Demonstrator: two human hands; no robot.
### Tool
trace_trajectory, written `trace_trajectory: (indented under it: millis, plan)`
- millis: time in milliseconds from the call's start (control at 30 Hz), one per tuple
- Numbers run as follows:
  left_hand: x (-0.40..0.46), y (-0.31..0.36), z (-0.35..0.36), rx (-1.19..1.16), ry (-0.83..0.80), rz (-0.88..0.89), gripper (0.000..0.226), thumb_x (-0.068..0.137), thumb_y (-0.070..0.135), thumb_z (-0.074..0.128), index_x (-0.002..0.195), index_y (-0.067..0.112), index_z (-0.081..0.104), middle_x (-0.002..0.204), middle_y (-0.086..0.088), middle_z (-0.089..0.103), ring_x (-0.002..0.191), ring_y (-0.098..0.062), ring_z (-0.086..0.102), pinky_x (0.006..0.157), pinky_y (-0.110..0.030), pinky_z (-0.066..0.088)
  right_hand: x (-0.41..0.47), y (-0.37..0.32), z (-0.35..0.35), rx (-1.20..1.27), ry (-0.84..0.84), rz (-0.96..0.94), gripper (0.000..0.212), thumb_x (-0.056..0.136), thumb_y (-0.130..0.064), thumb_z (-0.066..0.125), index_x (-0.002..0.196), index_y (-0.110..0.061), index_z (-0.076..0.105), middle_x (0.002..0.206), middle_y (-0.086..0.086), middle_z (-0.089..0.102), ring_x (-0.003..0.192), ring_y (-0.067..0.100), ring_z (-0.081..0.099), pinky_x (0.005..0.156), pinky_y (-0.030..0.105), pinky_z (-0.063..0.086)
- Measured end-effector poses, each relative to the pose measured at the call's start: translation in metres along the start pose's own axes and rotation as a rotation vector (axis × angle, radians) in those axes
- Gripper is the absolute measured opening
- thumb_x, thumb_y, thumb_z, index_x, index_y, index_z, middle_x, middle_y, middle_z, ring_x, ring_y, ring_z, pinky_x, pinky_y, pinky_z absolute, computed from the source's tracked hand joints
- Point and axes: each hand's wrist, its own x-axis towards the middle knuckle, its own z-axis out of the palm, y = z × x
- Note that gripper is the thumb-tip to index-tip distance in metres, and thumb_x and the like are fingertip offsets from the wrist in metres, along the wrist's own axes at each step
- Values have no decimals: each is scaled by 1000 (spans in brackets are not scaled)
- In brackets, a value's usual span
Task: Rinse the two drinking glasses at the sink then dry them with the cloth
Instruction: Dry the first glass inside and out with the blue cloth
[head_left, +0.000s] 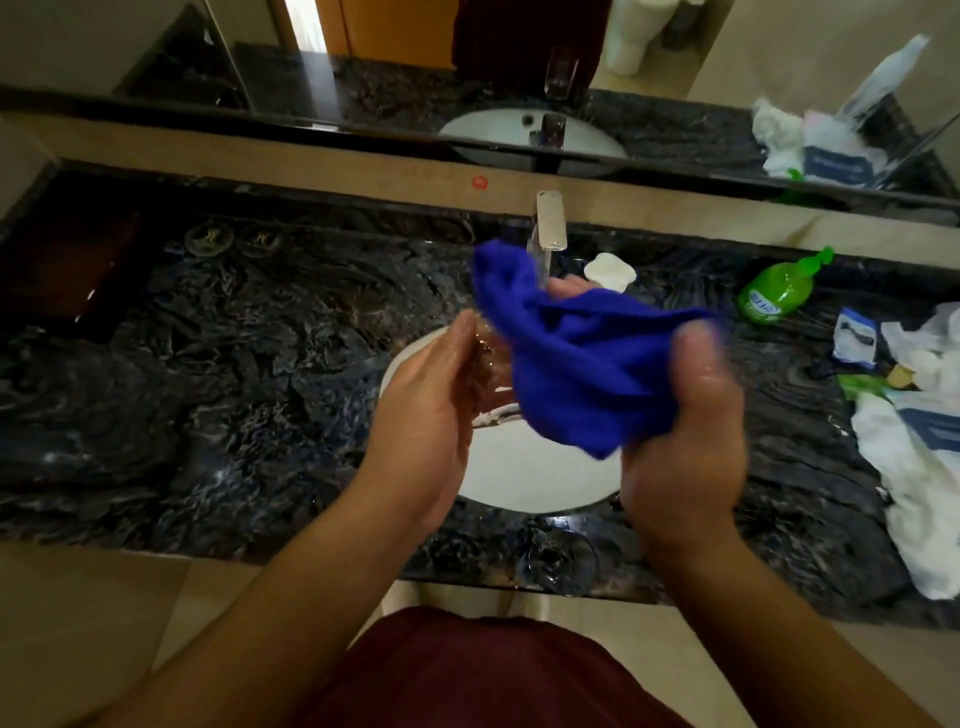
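A dark marbled counter (234, 364) runs the full width of the view, with a long mirror (363, 67) above a tan ledge behind it. A white oval sink (524, 478) is set into the counter's middle, and a chrome tap (549, 221) stands at its far edge. Over the basin the person's two hands meet. The blue cloth (582, 364) is the biggest thing between them, bunched and draped over one drinking glass (485, 358), of which only a clear, wet sliver shows beside the left palm. The left hand (431, 410) curls round that glass from the left side, fingers wrapped on it. The right hand (685, 431), blurred, grips the lower right part of the cloth, thumb up against the fabric. The second glass (558, 558) stands on the counter's near edge, just in front of the sink and between the two forearms. At the right end of the counter lie crumpled white bags and wrappers (914, 467), with a green soap bottle (779, 288) tipped on its side beyond them. A small white soap dish (610, 270) sits just right of the tap. Two round coasters (231, 239) rest side by side near the back left.
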Motion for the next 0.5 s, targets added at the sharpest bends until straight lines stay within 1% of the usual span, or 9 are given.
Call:
trace_trajectory:
  millis: [33,67,100,133,200,267,333,433,500]
  plan:
    - [-1,2,1,-10,4,-4,47,109,39,38,110,13,77,111,-16,77,100,-22,73,87,-39,56,-3,2,2,-154,-97,-94,30,95,-36,54,114,-33,76,123,-10,73,125,18,64,105,45,52]
    - [-2,4,2,-10,0,-15,58,107,49,36,122,7,72,121,-23,72,110,-28,70,97,-45,55,-4,5,4,-344,-191,-212,36,95,-29,51,125,-25,71,133,-7,68,133,24,58,109,52,47]
    - [-3,7,3,-11,-13,-32,71,103,58,34,129,1,67,128,-30,66,118,-36,66,107,-50,50,-5,8,5,-527,-251,-345,38,94,-24,51,128,-15,67,138,-3,64,138,29,53,110,57,43]
    - [-4,8,2,-13,-21,-40,81,100,65,33,131,-2,64,131,-33,63,124,-41,63,114,-55,44,-4,12,4,-679,-291,-470,39,92,-23,54,126,-10,67,138,1,62,139,33,50,110,60,41]
    - [-5,11,3,-23,-44,-45,88,97,70,30,131,-3,65,130,-29,66,126,-40,63,115,-55,43,-2,18,2,-874,-352,-619,36,92,-26,57,116,-5,74,136,10,64,137,41,50,108,65,38]
    - [-6,15,6,-23,-61,-47,89,96,70,27,129,-3,66,124,-24,72,120,-33,68,109,-47,50,-1,21,1,-970,-399,-638,37,96,-31,57,114,-6,77,139,13,63,138,42,49,108,63,39]
    - [-6,17,6,-22,-35,-26,88,93,69,29,125,-3,68,118,-23,74,115,-32,71,104,-43,55,3,18,1,-1004,-448,-602,39,96,-36,59,117,-8,76,142,12,61,139,39,49,109,56,42]
    - [-4,19,3,48,-15,39,85,88,72,33,118,2,72,112,-20,76,114,-32,72,108,-49,50,10,8,7,-946,-431,-460,39,89,-34,64,118,-9,75,139,6,64,131,27,58,108,42,45]
    - [-3,18,2,99,-23,55,83,87,72,31,112,5,74,106,-16,78,111,-30,73,106,-48,51,15,5,9,-823,-397,-328,31,90,-32,64,111,-14,76,125,-4,70,115,14,65,98,30,49]
